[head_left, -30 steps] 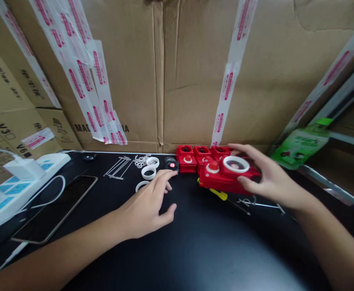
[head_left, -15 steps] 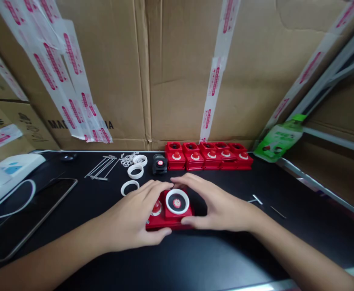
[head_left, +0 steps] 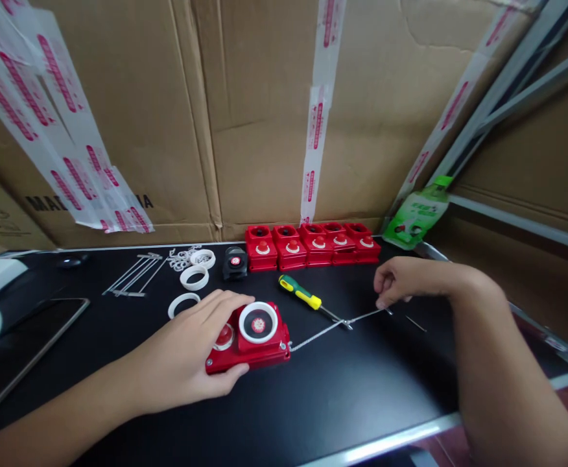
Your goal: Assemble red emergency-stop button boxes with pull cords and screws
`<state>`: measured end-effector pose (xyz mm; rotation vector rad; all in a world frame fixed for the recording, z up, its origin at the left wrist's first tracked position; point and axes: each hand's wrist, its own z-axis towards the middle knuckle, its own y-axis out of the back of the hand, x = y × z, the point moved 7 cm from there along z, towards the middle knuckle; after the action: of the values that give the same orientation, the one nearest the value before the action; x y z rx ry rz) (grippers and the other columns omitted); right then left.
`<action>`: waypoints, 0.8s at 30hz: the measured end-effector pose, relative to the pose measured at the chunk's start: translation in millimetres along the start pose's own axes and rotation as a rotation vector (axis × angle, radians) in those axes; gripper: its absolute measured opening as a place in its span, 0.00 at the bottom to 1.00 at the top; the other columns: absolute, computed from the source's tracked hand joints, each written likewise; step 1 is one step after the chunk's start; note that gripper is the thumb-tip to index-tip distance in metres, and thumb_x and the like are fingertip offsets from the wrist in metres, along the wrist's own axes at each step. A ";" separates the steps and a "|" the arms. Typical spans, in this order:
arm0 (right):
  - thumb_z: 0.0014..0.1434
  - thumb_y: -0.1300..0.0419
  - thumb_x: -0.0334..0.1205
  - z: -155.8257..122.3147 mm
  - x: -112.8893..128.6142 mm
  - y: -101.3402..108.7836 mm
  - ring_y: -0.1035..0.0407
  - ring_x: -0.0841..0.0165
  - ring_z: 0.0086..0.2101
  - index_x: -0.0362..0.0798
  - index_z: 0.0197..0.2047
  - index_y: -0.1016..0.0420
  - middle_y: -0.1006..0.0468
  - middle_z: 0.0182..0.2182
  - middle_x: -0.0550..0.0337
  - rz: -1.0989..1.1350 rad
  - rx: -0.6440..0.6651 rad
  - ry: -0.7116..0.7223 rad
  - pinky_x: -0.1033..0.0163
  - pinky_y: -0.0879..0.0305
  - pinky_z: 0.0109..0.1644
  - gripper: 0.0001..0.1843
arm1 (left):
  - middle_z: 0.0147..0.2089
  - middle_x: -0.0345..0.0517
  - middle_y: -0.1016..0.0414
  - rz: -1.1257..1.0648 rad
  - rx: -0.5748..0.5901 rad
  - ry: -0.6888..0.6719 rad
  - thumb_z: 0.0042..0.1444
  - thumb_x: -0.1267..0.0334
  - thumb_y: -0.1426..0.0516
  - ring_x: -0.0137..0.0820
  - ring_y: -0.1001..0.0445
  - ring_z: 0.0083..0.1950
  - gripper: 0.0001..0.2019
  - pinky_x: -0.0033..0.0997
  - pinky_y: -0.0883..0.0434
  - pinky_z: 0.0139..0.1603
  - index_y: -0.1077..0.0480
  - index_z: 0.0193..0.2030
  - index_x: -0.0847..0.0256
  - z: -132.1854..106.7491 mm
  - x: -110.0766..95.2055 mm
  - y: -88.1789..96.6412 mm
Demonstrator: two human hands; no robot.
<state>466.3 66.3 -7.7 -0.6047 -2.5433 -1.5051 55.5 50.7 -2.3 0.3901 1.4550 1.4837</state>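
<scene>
My left hand (head_left: 187, 350) grips a red plastic device (head_left: 249, 336) with a white ring and a red button on its top, pressing it onto the black table (head_left: 362, 389). A thin metal wire (head_left: 335, 325) runs from the device's right end across the table to my right hand (head_left: 401, 280). That hand's fingers are pinched on the wire's far end. A screwdriver (head_left: 303, 297) with a green and yellow handle lies between the two hands, its tip touching the wire.
A row of several red devices (head_left: 313, 245) stands against the cardboard wall (head_left: 264, 117). White rings (head_left: 194, 277), a small black part (head_left: 234, 263), metal pins (head_left: 133, 275) and a phone (head_left: 26, 344) lie at left. A green packet (head_left: 415, 214) leans at right. The table's front edge (head_left: 401, 438) is close.
My right hand has left the red device and moved right, and now pinches a wire that stretches out from it. The left hand stays on the device. The screwdriver is now uncovered.
</scene>
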 end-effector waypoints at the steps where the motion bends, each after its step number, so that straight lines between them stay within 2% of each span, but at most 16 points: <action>1: 0.40 0.25 0.48 1.0 0.5 -4.3 0.24 0.63 0.30 0.48 0.36 0.17 0.17 0.27 0.58 0.013 0.023 -0.019 0.61 0.28 0.34 0.20 | 0.67 0.51 0.30 0.007 -0.002 0.004 0.60 0.61 0.35 0.47 0.26 0.66 0.36 0.51 0.25 0.67 0.46 0.71 0.48 -0.3 1.5 -0.4; 6: 0.41 0.28 0.40 2.9 9.6 -17.7 0.23 0.64 0.30 0.46 0.37 0.22 0.19 0.26 0.57 0.067 0.089 -0.066 0.62 0.24 0.35 0.18 | 0.67 0.52 0.30 0.025 -0.008 0.006 0.59 0.62 0.36 0.49 0.26 0.66 0.36 0.52 0.24 0.66 0.45 0.72 0.49 -0.6 3.2 0.9; 9: 0.43 0.29 0.40 3.5 16.3 -20.1 0.23 0.64 0.31 0.47 0.37 0.25 0.19 0.27 0.58 0.077 0.097 -0.029 0.63 0.24 0.35 0.17 | 0.68 0.53 0.31 0.039 -0.018 0.013 0.58 0.63 0.36 0.49 0.26 0.66 0.38 0.53 0.25 0.67 0.46 0.72 0.49 -0.3 2.2 3.0; 15: 0.42 0.34 0.35 2.5 31.0 -20.2 0.25 0.67 0.29 0.48 0.35 0.28 0.20 0.27 0.61 0.068 0.088 0.080 0.65 0.31 0.32 0.14 | 0.68 0.54 0.31 0.052 -0.037 0.005 0.56 0.65 0.37 0.50 0.27 0.67 0.39 0.54 0.26 0.68 0.47 0.73 0.51 0.5 -1.7 6.1; 20: 0.41 0.36 0.34 -4.3 40.7 -8.2 0.29 0.67 0.29 0.49 0.35 0.24 0.22 0.27 0.63 0.046 -0.014 0.191 0.65 0.36 0.31 0.13 | 0.67 0.54 0.30 0.026 -0.076 0.008 0.54 0.65 0.37 0.51 0.26 0.66 0.40 0.53 0.25 0.66 0.46 0.73 0.51 -0.9 -2.7 9.4; 24: 0.44 0.35 0.37 -6.8 40.9 8.7 0.27 0.65 0.32 0.48 0.36 0.21 0.19 0.30 0.60 0.034 -0.148 0.239 0.63 0.33 0.35 0.13 | 0.67 0.51 0.29 0.003 -0.124 0.019 0.53 0.63 0.37 0.50 0.25 0.65 0.39 0.51 0.25 0.67 0.45 0.72 0.49 -2.1 -1.4 13.1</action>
<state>431.8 75.3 15.2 -0.4520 -2.2495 -1.6548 49.2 51.0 9.4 0.3034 1.3698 1.5744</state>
